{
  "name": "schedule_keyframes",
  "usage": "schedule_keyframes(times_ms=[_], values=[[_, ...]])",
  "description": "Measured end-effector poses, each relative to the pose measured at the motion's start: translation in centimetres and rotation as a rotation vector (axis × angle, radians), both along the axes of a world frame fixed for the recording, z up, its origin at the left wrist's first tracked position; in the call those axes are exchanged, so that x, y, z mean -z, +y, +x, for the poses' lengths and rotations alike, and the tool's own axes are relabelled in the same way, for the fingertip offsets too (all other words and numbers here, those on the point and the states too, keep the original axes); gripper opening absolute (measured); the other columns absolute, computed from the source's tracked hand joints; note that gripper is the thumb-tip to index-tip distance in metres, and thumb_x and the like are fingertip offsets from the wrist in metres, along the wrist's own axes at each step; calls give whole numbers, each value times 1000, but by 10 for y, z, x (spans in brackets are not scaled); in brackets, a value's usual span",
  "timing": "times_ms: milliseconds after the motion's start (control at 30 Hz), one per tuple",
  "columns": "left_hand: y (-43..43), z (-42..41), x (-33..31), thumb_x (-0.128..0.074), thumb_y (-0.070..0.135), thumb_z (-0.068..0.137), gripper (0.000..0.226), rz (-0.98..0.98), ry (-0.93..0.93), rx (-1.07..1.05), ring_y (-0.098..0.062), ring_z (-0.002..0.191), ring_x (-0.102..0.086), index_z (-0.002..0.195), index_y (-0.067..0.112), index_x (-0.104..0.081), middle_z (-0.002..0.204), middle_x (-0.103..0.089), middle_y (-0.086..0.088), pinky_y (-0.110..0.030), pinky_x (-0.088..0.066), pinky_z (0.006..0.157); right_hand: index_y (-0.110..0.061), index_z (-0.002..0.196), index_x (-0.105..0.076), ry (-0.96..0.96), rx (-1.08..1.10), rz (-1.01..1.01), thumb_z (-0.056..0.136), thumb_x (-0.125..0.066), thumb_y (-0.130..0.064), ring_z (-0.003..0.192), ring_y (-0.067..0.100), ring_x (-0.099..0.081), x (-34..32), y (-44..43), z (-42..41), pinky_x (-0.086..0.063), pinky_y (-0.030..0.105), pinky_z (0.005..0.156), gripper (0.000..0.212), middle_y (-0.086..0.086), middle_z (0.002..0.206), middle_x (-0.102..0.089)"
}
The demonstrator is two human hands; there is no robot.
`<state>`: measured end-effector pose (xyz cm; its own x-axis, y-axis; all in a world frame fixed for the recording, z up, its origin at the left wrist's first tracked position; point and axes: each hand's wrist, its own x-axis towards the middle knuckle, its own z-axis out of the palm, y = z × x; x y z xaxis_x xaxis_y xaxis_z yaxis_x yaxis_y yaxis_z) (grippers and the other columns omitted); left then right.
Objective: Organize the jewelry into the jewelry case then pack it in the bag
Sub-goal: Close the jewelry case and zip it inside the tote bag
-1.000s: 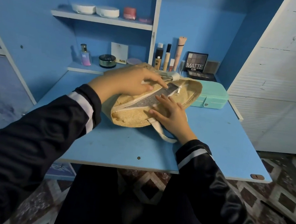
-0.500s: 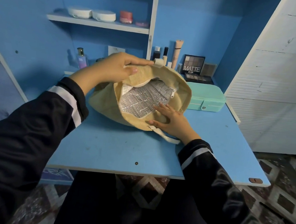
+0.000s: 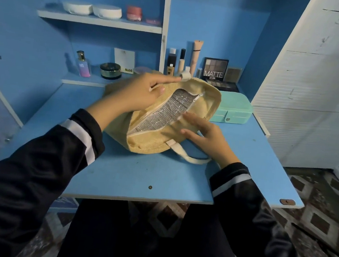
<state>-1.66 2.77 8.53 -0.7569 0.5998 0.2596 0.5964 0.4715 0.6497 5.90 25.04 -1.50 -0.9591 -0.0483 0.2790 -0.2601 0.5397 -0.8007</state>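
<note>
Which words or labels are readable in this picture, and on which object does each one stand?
"MATTE": on the eyeshadow palette.
"NUDE": on the lower edge of the white card.
Too blurred to read: the small line under "MATTE" and the label on the perfume bottle.

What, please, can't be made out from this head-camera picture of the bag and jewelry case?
- Jewelry case contents: head view, the shut lid hides whether jewelry is inside.
- Bag bottom: head view, only silver lining shows through the opening; its walls hide the rest.
- Far handle: head view, mostly hidden behind the bag's rim and the left hand.
- Palette print under MATTE: head view, too small.
</note>
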Motion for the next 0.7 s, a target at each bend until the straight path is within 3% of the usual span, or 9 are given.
schedule_keyframes(times_ms=[67,167,233,300,367,467,567,633,700], values=[[4,1,5,-49,12,100,56,31,12,-13,-21,104,-56,123,63,-49,142,-52,14,-42,-43,99,-29,114,-69,86,149,-134,86,-72,-31,108,-9,-57,-3,11,7,-40,12,93,29,-22,112,-66],[10,5,10,-48,9,100,50,61,15,-29,-11,114,-55,131,47,-52,141,-48,20,-23,-40,94,-22,104,-72,222,380,-279,89,-69,-28,101,9,-64,-2,37,8,-50,31,92,17,-9,104,-71],[12,7,12,-48,8,100,53,95,11,-20,-17,112,-58,126,54,-52,143,-49,18,-28,-42,91,-21,107,-69,259,543,-264,89,-68,-28,101,10,-62,3,61,2,-51,36,93,19,-6,107,-66],[14,10,12,-47,8,100,55,130,4,-26,-18,110,-57,121,59,-52,144,-49,15,-31,-42,91,-24,118,-64,221,640,-182,88,-67,-28,110,7,-53,8,84,-5,-45,32,99,30,-6,119,-55],[15,10,12,-47,7,101,50,140,-2,-48,-4,109,-57,125,50,-54,145,-48,14,-20,-44,87,-26,131,-56,130,638,-103,88,-69,-30,127,11,-42,11,103,-15,-34,27,109,45,2,137,-44],[17,13,10,-46,9,101,47,109,8,-66,12,67,-53,128,47,-54,140,-46,20,-9,-41,57,-27,139,-49,22,592,-39,87,-70,-34,143,17,-25,12,117,-28,-19,21,109,57,10,153,-31],[16,9,13,-47,9,101,52,123,-16,-27,-10,86,-46,118,58,-51,140,-48,20,-16,-33,66,-21,136,-54,60,586,-5,85,-72,-33,132,18,-41,15,121,-36,-28,12,96,55,6,143,-46],[16,7,16,-47,9,100,52,125,-28,-25,-15,95,-42,118,59,-52,139,-49,22,-19,-30,68,-21,133,-56,75,596,-9,84,-73,-33,119,13,-46,15,121,-35,-31,4,84,53,5,135,-50],[16,6,17,-48,10,100,52,125,-23,-35,-15,97,-44,120,58,-52,141,-49,19,-18,-32,69,-23,131,-57,65,609,-18,83,-74,-33,111,10,-43,15,119,-31,-30,1,84,53,6,129,-46]])
